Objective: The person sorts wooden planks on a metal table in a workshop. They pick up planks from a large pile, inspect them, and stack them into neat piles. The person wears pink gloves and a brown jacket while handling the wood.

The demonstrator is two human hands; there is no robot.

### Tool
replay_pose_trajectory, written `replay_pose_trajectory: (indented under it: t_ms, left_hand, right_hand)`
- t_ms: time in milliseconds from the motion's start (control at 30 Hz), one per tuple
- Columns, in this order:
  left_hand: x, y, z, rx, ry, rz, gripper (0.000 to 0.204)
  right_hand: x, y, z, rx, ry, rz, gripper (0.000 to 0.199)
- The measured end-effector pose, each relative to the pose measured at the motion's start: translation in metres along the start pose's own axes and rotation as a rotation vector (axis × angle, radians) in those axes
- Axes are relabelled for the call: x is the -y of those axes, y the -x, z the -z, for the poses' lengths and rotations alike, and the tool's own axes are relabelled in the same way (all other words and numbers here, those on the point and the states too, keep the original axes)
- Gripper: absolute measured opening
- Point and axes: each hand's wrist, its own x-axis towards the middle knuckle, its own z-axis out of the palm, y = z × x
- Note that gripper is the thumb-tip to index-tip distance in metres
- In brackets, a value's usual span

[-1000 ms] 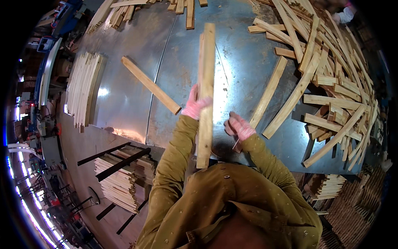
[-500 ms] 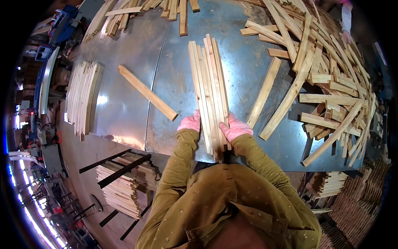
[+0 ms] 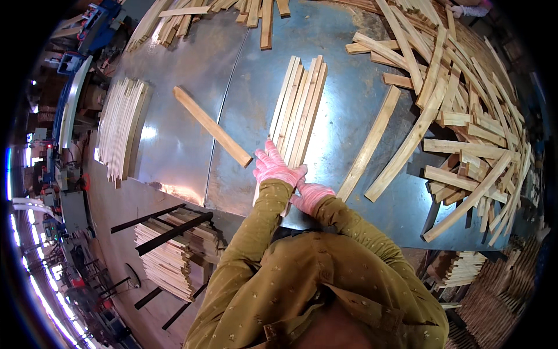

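A bundle of several pale wooden slats (image 3: 297, 110) lies lengthwise on the metal table in front of me, its far end leaning to the right. My left hand (image 3: 276, 166), in a pink glove, rests across the top of the bundle's near part, fingers stretched out and apart. Just right of it and nearer to me, my right hand (image 3: 314, 196), also gloved in pink, grips the slats' near end from the right side. Its fingertips are partly hidden. Left of the bundle, a single slat (image 3: 212, 127) lies aslant. Two longer slats (image 3: 369, 142) lie to the right.
A large jumbled heap of slats (image 3: 465, 145) covers the table's right side. An even row of slats (image 3: 121, 129) stands at the left edge. More slats (image 3: 266, 23) lie at the far edge. Below left, a black-barred rack (image 3: 174, 232) holds stacked slats. Another person's hand shows at the far right.
The bundle has swung from leaning left to leaning right. My left hand has moved from its left side onto its top, and my right hand has come left and nearer to me.
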Motion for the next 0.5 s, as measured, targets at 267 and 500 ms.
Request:
replay_pose_trajectory:
  t_ms: [267, 500]
  left_hand:
    - [0.014, -0.003, 0.011, -0.002, 0.122, -0.016, 0.119]
    - [0.11, -0.003, 0.019, 0.035, 1.389, -0.224, 0.115]
  right_hand:
    - [-0.06, 0.009, -0.045, -0.461, -0.491, 0.175, 0.059]
    - [-0.067, -0.018, -0.044, -0.646, -1.147, 0.278, 0.046]
